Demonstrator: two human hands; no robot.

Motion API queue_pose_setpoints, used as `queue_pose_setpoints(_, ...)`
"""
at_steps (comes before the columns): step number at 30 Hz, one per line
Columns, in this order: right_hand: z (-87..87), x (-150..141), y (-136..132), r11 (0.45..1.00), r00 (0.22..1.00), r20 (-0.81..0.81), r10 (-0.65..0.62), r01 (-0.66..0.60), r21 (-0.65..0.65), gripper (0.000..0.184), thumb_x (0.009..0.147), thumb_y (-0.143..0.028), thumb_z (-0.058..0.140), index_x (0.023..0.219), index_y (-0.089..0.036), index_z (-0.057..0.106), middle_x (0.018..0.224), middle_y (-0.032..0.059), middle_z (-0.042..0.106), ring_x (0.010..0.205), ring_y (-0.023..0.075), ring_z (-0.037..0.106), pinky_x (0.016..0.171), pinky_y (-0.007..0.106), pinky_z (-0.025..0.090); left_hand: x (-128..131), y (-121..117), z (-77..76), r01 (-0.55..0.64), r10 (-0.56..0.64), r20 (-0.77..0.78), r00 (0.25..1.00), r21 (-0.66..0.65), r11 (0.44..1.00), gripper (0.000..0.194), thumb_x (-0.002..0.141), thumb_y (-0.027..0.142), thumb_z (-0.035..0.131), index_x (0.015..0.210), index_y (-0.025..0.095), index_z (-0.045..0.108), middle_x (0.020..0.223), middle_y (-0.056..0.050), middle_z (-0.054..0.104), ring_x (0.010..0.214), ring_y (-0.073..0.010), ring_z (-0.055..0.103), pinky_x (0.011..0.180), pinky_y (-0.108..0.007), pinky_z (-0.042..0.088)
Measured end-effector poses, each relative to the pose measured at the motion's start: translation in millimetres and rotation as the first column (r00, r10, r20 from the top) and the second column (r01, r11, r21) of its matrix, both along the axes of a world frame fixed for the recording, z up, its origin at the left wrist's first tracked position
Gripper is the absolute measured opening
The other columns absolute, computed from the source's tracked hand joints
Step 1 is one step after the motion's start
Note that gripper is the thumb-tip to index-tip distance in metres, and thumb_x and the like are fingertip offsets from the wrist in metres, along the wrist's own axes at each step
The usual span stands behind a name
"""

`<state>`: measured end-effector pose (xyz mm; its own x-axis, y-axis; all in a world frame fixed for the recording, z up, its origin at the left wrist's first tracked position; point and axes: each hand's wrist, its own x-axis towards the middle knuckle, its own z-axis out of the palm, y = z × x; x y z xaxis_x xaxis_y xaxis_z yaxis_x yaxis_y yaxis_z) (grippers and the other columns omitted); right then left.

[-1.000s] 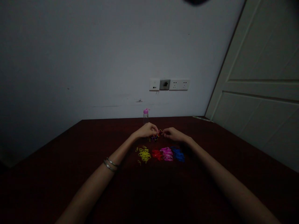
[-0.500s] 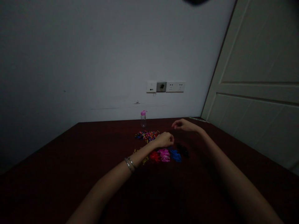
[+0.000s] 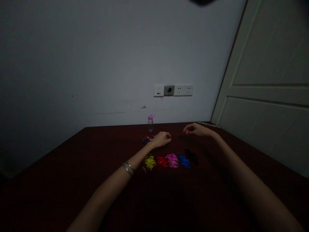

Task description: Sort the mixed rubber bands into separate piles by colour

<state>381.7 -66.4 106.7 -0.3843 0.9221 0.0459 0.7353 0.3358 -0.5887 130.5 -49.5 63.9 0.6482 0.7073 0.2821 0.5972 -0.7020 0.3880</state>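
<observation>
Beside the mixed pile, my left hand curls, its grip unclear. My right hand hovers, fingers bent, pinch unclear too.

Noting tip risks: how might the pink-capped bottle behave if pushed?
Tall and narrow, the bottle would probably tip if pushed high. Its clear body shows no obvious contents, so it's likely light; rounded sides suggest it may roll.

Bottle behind heap, row of piles before both, on table
</observation>
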Motion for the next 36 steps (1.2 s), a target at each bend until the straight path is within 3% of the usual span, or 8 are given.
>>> queue_pose_setpoints(6, -14.8, -10.1, -21.7, 0.986, 0.993, 0.059, 0.105, -0.096, -0.132, 0.033, 0.058, -0.012, 0.047, 0.087, -0.013, 0.063, 0.076, 0.0042, 0.064, 0.067, 0.0146, 0.056, 0.06, 0.024, 0.043, -84.8, 44.4, -18.9, -0.227, 0.24, 0.176, 0.955, -0.088, 0.97, 0.03, 0.072, 0.029, 0.048, 0.083, 0.009, 0.067, 0.067, -0.005, 0.062, 0.061, -0.0125, 0.053, 0.057, -0.021, 0.039)
queue_pose_setpoints(10, -24.3, -15.7, -27.6, 0.967, 0.984, 0.101, 0.15, -0.124, -0.224, 0.038, 0.055, -0.01, 0.045, 0.089, -0.012, 0.063, 0.075, 0.0049, 0.064, 0.066, 0.0145, 0.057, 0.059, 0.024, 0.043, -136.3, 67.1, -38.2, -0.318, 0.394, 0.287, 0.873, -0.277, 0.907, 0.027, 0.066, 0.029, 0.052, 0.077, 0.009, 0.066, 0.058, -0.002, 0.058, 0.052, -0.0106, 0.049, 0.049, -0.02, 0.035)
queue_pose_setpoints(13, -27.4, -23.0, -21.5, 0.968, 0.981, 0.098, 0.166, -0.143, -0.205, 0.038, 0.055, -0.011, 0.046, 0.089, -0.012, 0.064, 0.077, 0.0054, 0.065, 0.069, 0.015, 0.057, 0.062, 0.025, 0.044, -158.7, 77.2, -48.1, -0.339, 0.492, 0.34, 0.802, -0.419, 0.842, 0.027, 0.066, 0.027, 0.053, 0.081, 0.009, 0.065, 0.044, 0.003, 0.047, 0.042, -0.0081, 0.04, 0.043, -0.019, 0.03)
queue_pose_setpoints(18, -31.1, -48.4, -6.7, 0.983, 0.985, 0.069, 0.16, -0.153, -0.098, 0.034, 0.059, -0.012, 0.046, 0.088, -0.012, 0.064, 0.078, 0.005, 0.065, 0.069, 0.0141, 0.057, 0.062, 0.023, 0.043, -167.1, 81.7, -54.7, -0.342, 0.541, 0.412, 0.733, -0.465, 0.817, 0.029, 0.067, 0.027, 0.051, 0.086, 0.008, 0.063, 0.041, 0.005, 0.043, 0.038, -0.0063, 0.036, 0.04, -0.018, 0.025)
queue_pose_setpoints(25, -51.7, -96.9, 11.3, 0.97, 0.971, 0.131, 0.2, -0.215, 0.113, 0.026, 0.066, -0.012, 0.045, 0.083, -0.013, 0.065, 0.073, 0.0031, 0.063, 0.065, 0.0126, 0.053, 0.06, 0.021, 0.039, -168.8, 87.4, -63.6, -0.329, 0.503, 0.416, 0.758, -0.423, 0.845, 0.027, 0.067, 0.024, 0.05, 0.085, 0.008, 0.062, 0.042, 0.005, 0.043, 0.039, -0.0063, 0.036, 0.041, -0.018, 0.026)
queue_pose_setpoints(28, -59.3, -111.9, 17.2, 0.962, 0.964, 0.156, 0.216, -0.237, 0.137, 0.023, 0.068, -0.013, 0.047, 0.082, -0.013, 0.065, 0.076, 0.0035, 0.064, 0.069, 0.0136, 0.054, 0.063, 0.021, 0.039, -169.0, 85.2, -61.8, -0.329, 0.506, 0.419, 0.754, -0.426, 0.843, 0.027, 0.067, 0.024, 0.049, 0.085, 0.008, 0.062, 0.042, 0.005, 0.043, 0.039, -0.0062, 0.036, 0.041, -0.018, 0.026)
queue_pose_setpoints(36, -64.8, -121.2, 16.8, 0.977, 0.955, 0.295, 0.034, -0.093, 0.19, 0.019, 0.073, -0.025, 0.053, 0.088, -0.021, 0.064, 0.085, 0.0024, 0.065, 0.075, 0.0147, 0.057, 0.06, 0.02, 0.035, -167.5, 77.2, -55.7, -0.35, 0.539, 0.431, 0.724, -0.444, 0.825, 0.027, 0.07, 0.025, 0.049, 0.086, 0.008, 0.062, 0.042, 0.005, 0.044, 0.038, -0.0058, 0.034, 0.041, -0.018, 0.025)
